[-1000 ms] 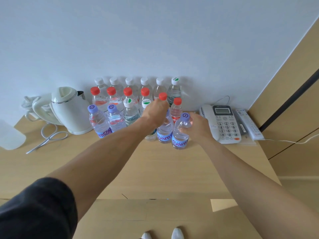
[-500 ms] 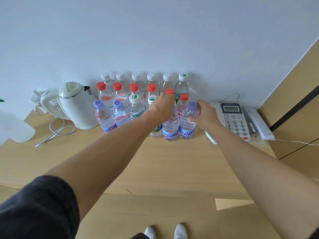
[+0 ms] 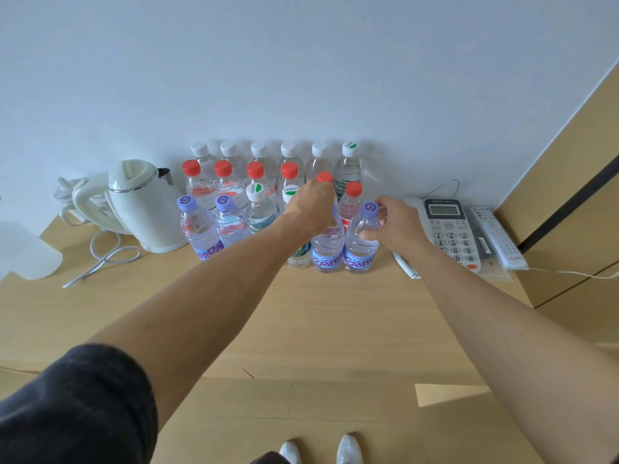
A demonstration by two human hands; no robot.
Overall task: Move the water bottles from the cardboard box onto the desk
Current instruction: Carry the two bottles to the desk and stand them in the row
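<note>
Both hands have carried their bottles back from the counter's middle and set them flush with the front row. The left hand (image 3: 313, 205) curls over the top of one purple-label bottle (image 3: 327, 247); the right hand (image 3: 397, 226) pinches the shoulder of a second purple-cap bottle (image 3: 361, 242). Both bottles now stand upright on the counter (image 3: 335, 323), touching each other, just left of the telephone (image 3: 449, 229). Judged from this, the pair is placed and awaits release; the cardboard box is not identifiable in view.

Count on the counter:
- white-cap bottles in the back row, six, one with a green mark
- red-cap bottles, six
- green-and-white-cap bottles further forward, two
- purple-cap bottles, three visible, plus one whose cap the left hand hides

Also present are one kettle (image 3: 140, 205) and one remote (image 3: 495, 236).
</note>
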